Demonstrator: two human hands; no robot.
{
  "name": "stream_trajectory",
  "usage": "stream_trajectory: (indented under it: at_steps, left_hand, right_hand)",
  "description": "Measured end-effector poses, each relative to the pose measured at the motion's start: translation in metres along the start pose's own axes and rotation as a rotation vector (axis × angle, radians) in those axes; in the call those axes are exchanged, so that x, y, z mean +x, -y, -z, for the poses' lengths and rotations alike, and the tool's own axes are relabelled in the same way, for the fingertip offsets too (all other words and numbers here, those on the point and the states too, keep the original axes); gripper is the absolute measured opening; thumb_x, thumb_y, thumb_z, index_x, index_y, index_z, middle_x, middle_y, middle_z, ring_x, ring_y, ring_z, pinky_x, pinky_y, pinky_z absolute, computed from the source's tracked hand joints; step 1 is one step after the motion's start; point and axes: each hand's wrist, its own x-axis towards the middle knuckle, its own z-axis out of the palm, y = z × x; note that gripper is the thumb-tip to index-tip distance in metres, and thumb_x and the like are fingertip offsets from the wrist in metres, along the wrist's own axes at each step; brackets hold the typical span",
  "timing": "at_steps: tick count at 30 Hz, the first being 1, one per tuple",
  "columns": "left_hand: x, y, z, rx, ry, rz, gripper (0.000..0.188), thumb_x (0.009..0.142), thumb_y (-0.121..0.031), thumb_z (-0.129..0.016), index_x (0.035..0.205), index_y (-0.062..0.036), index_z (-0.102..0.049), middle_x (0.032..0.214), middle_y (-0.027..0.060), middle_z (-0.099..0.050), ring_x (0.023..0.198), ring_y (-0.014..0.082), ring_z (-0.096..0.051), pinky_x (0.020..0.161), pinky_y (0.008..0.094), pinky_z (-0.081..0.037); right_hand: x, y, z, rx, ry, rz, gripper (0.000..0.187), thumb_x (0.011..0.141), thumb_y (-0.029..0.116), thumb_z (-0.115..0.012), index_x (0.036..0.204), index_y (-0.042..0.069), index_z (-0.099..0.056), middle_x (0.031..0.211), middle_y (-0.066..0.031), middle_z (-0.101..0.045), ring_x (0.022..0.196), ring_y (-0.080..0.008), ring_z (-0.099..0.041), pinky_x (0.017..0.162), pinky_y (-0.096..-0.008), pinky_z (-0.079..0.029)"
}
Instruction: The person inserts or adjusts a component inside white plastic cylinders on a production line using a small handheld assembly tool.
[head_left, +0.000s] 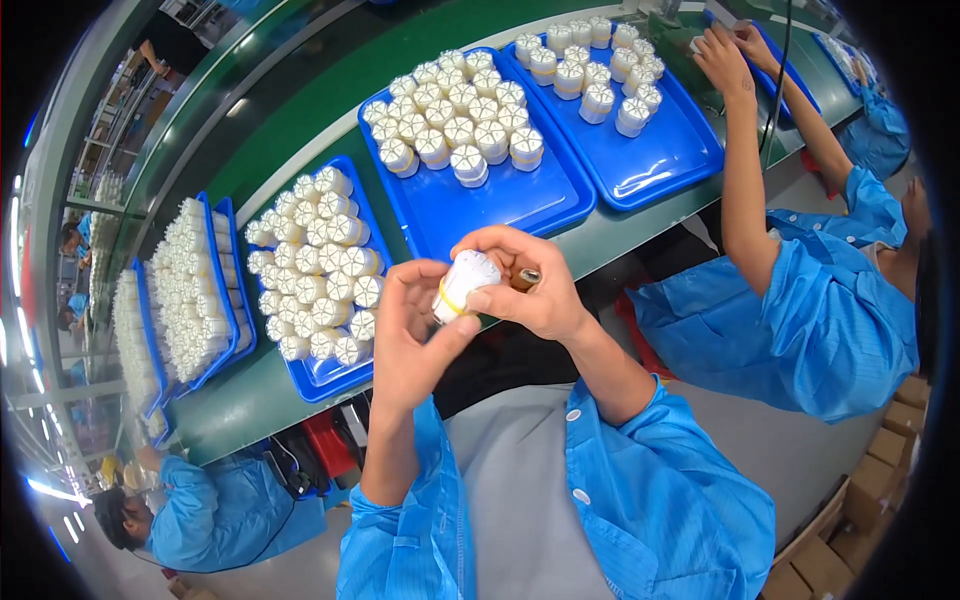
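Observation:
A white bundle of slim parts [460, 283], bound by a yellow band, is held up in front of my body. My left hand [412, 325] is closed around its left side, thumb pressed at the lower edge. From the right, my right hand [553, 298] grips it too, its thumb lying on the white side. A small brownish piece with a shiny end [527, 277] pokes out between the right fingers; its kind is unclear. Beyond my hands is a blue tray [500, 210] with rows of similar upright bundles [458, 130].
To the left, another blue tray [325, 380] carries many bundles, with stacked full trays [240, 335] farther along. A partly filled blue tray [655, 170] sits to the right on the green bench [625, 243]. Co-workers in blue [800, 310] sit at both sides; cardboard boxes [870, 490] lie lower right.

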Motion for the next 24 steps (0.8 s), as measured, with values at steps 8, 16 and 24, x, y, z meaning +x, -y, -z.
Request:
stream_trajectory:
  at_steps: [8,16,24]
  left_hand:
    - [-0.017,-0.014,0.002,0.467,-0.106,-0.101,0.048,0.082,-0.004,-0.061,0.129,0.0011,-0.05,0.102,0.0054,-0.059,0.089,0.0101,-0.056,0.078,0.0257,-0.047]
    - [-0.027,-0.012,0.003,0.589,-0.147,-0.129,0.042,0.075,-0.004,-0.073,0.114,-0.0001,-0.058,0.099,0.0106,-0.062,0.087,0.019,-0.062,0.077,0.0299,-0.049]
    - [-0.028,-0.009,0.002,0.666,-0.16,-0.242,0.036,0.074,-0.002,-0.073,0.108,-0.0007,-0.06,0.095,0.0121,-0.062,0.084,0.0243,-0.063,0.073,0.0328,-0.05]
  right_hand:
    - [-0.002,0.011,-0.02,-0.169,-0.205,0.195,0.029,0.09,0.029,-0.063,0.095,0.001,-0.058,0.064,0.0025,-0.043,0.059,-0.0048,-0.039,0.054,-0.0235,-0.032]
    - [-0.007,0.045,-0.051,0.399,0.106,0.471,0.059,0.101,0.053,-0.03,0.061,0.011,-0.035,0.055,-0.0003,-0.036,0.049,-0.0163,-0.029,0.052,-0.0341,-0.026]
    - [-0.002,0.036,-0.061,0.3,0.076,0.475,0.056,0.101,0.05,-0.034,0.058,0.015,-0.03,0.048,0.0026,-0.033,0.04,-0.0123,-0.029,0.045,-0.0299,-0.025]
